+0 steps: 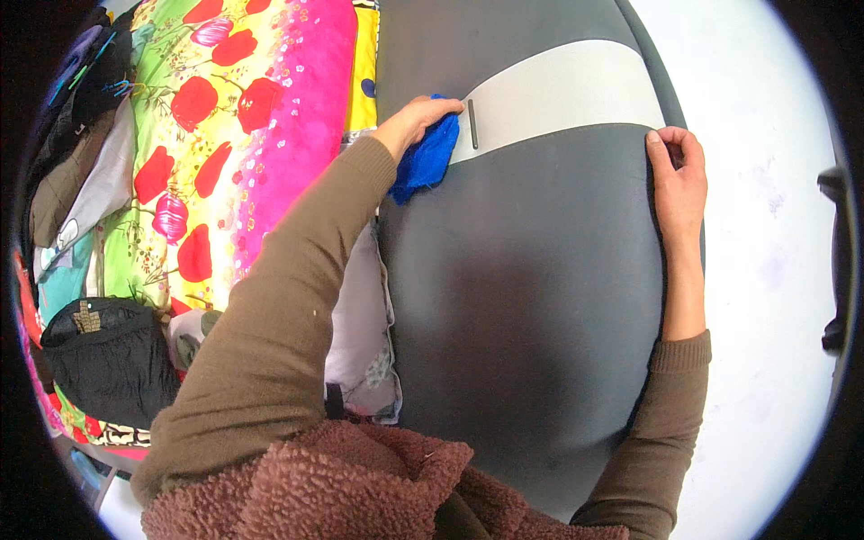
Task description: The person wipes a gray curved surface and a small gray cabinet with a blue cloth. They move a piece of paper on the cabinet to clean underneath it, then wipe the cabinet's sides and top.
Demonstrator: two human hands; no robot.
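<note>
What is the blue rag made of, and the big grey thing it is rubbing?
The blue rag under the left hand looks like soft, fuzzy cloth; it bunches and folds. The grey seat cover, gripped at its edge by the right hand, looks like smooth matte fabric, perhaps padded, since it curves without creasing.

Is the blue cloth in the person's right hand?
No, the left hand presses the blue cloth on the grey case; the right hand grips its edge.

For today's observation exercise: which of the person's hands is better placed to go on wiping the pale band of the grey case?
Left. The left hand already presses the blue cloth at the pale band, while the right hand is empty, gripping the grey case edge.
</note>
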